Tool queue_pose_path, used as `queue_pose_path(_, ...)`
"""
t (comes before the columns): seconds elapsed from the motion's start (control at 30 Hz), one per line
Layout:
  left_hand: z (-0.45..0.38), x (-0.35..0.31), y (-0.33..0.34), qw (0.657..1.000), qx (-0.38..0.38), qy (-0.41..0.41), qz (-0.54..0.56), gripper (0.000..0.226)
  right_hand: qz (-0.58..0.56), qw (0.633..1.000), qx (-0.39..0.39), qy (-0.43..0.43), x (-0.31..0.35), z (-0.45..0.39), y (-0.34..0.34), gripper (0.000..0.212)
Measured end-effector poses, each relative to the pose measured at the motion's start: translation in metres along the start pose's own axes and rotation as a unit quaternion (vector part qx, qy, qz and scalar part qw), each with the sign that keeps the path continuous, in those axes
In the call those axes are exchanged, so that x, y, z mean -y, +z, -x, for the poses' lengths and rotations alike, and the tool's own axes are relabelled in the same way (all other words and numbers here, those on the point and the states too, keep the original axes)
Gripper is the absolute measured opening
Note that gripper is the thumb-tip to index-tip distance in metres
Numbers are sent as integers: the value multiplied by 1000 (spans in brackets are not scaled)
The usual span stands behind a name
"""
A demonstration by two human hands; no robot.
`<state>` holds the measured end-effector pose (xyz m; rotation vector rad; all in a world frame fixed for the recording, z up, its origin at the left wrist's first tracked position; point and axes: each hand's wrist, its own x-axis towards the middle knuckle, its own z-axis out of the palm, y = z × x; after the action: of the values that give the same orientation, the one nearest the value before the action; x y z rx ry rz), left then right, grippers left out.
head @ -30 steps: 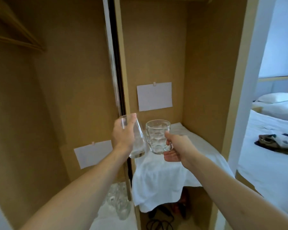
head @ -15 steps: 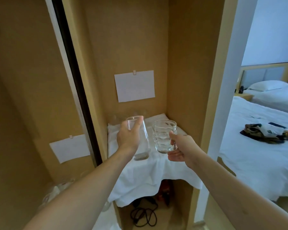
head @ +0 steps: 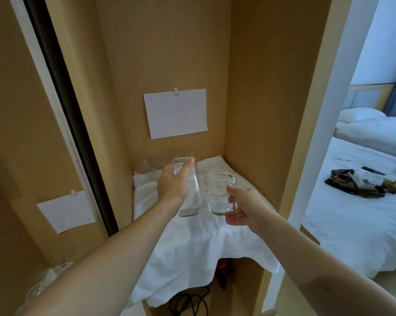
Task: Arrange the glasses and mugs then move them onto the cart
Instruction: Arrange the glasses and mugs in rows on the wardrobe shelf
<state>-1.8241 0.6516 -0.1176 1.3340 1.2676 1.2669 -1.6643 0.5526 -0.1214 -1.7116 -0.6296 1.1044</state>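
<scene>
- tall glass (head: 190,192): clear, straight-sided, slightly tilted, thick base at its lower end; held in the air at frame centre above the white cloth.
- glass mug (head: 219,192): clear, dimpled wall, side handle; upright, just right of the tall glass, near it but whether they touch cannot be told.
- further glasses (head: 156,164): faint clear shapes in a row at the back edge of the shelf, behind the left hand; count unclear.
- more glassware (head: 44,279): blurred clear shapes at lower left of the frame, partly hidden by the left forearm.
- white cloth (head: 192,247): covers the shelf in the alcove at centre and hangs over its front edge.
- paper sheet (head: 175,112): white, clipped to the alcove's back wall, upper centre.
- second paper sheet (head: 65,212): white, clipped to the left panel, mid left.
- black cable (head: 187,302): coiled on the floor under the shelf, lower centre.
- bed (head: 352,213): white bedding at the right of the frame, with a dark bundle (head: 361,183) lying on it.
- left hand (head: 173,184): fingers wrapped around the upper part of the tall glass, thumb near the rim.
- right hand (head: 242,206): curled on the mug's handle, thumb on top, palm turned partly upward.
</scene>
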Motion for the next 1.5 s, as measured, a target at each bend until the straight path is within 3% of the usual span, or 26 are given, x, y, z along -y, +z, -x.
queue_pose_path(0.17,-46,21,9,1000,9,-13,-15,67,-4,1000,-6,10,3,-44,24,42)
queue_pose_path(0.33,-86,42,23,999,19,-43,-11,58,-3,999,-17,28,-1,-80,38,44)
queue_pose_path(0.47,-107,61,36,996,46,-68,-28,78,-7,999,-22,43,-6,-106,43,44)
queue_pose_path(0.83,-154,92,77,993,18,-92,-75,75,-13,998,-16,60,-3,-190,33,40)
queue_pose_path(1.07,-186,114,104,993,-25,-87,-72,72,-12,997,24,74,-3,-243,26,35)
queue_pose_path(1.3,-198,137,120,994,-65,-75,-56,74,-95,988,105,57,-20,-283,23,32)
queue_pose_path(1.43,-207,141,123,994,-30,-68,-75,71,-42,984,160,71,-20,-297,12,41)
queue_pose_path(1.5,-212,140,122,994,-17,-66,-85,71,-24,988,132,76,-21,-307,6,41)
